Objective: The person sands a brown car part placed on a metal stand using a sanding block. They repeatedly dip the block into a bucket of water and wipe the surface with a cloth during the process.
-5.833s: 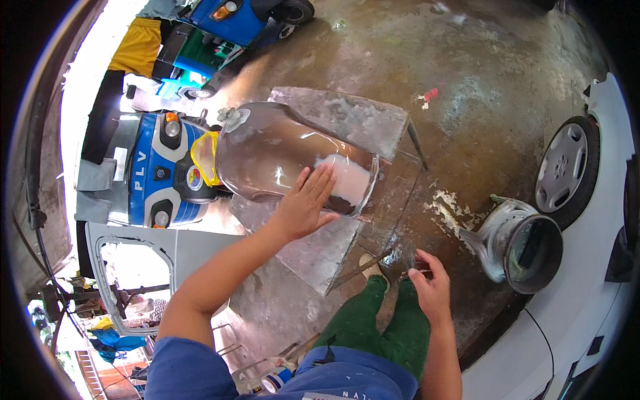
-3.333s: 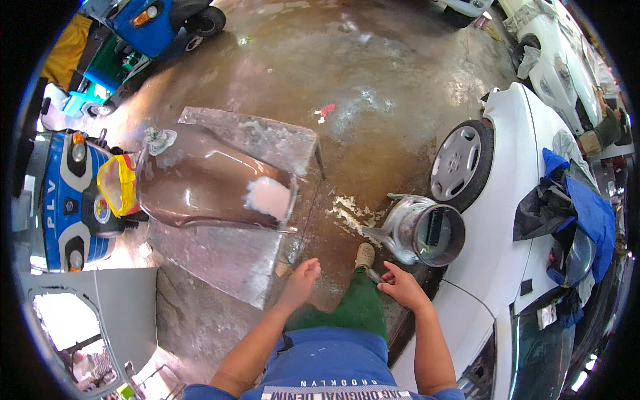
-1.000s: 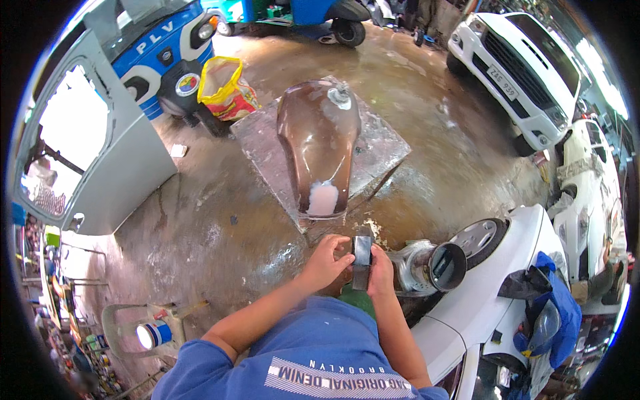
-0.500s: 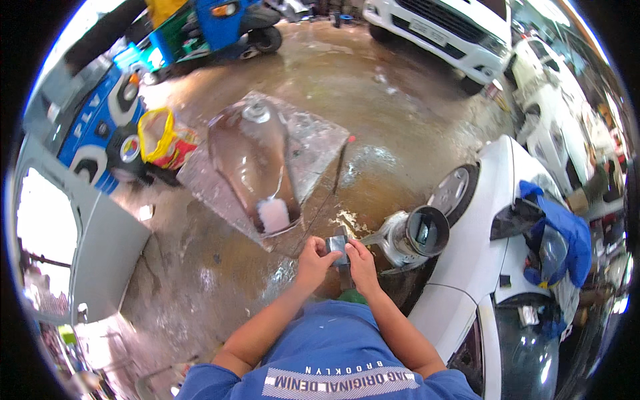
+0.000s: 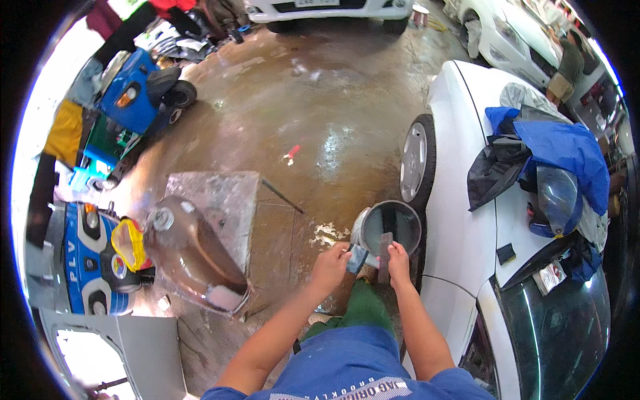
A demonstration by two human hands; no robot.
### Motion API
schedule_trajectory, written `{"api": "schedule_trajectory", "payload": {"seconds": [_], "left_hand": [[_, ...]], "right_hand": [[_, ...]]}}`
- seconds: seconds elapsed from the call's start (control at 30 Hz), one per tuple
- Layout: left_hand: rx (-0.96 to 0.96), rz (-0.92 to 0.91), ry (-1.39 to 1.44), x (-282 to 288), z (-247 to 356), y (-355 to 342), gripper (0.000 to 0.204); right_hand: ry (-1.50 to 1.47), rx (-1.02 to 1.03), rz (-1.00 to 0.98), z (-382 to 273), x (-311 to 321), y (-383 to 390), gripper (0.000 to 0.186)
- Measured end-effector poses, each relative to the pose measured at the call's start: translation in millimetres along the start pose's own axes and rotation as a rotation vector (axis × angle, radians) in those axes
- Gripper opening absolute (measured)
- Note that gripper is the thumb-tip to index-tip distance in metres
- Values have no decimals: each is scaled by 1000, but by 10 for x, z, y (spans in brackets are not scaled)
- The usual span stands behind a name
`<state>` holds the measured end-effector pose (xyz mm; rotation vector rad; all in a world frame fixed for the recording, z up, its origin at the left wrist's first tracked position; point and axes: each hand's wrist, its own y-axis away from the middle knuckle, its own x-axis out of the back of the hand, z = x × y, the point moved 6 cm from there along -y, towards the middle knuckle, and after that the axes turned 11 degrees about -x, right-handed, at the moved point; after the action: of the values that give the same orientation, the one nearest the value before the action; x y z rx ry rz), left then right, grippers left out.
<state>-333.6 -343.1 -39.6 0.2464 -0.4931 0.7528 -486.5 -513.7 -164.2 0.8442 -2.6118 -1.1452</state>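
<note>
Landmark: the bucket [image 5: 418,221], beside the white car [image 5: 460,200].

Left hand [image 5: 331,267], on the near-left side of the bucket: fingers pinched narrow on a grey folded sheet [image 5: 357,259]. Right hand [image 5: 399,264], on the bucket's near side: fingers closed about a dark flat block [image 5: 385,259]. Sheet and block appear apart, side by side; clearance above the bucket cannot be judged.

Step in hand, as judged: the two pieces being handled separately, one per hand. Next move would seem to call for keeping both grips firm and the faces aligned if they are brought together.

Orientation: block's long axis runs away from the wearer, far end toward the bucket. Sheet lies aslant; its long axis is unclear.

Brown tank [image 5: 193,247]: well left of the bucket, on the desk [image 5: 230,193]; long axis oblique, pale-patched narrow end nearer the wearer.
</note>
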Motion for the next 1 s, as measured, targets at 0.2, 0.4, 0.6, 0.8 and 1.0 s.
{"api": "schedule_trajectory", "payload": {"seconds": [0.2,0.4,0.6,0.8,1.0], "left_hand": [[-16,-515,-485,-1445,-413,-1159,19],[47,-1039,-784,-2671,-1364,-1478,26],[157,-1037,-674,-3291,-2616,-1254,47],[-52,-1024,-613,-3081,-1874,-1416,26],[-152,-398,-309,-1780,-608,-1512,14]], "right_hand": [[509,-60,201,43,381,-1279,39],[653,-11,320,-47,541,-1816,60],[1049,-212,-83,601,238,-2468,51],[1065,-146,59,552,417,-2365,34],[745,203,224,-647,480,-1168,47]]}}
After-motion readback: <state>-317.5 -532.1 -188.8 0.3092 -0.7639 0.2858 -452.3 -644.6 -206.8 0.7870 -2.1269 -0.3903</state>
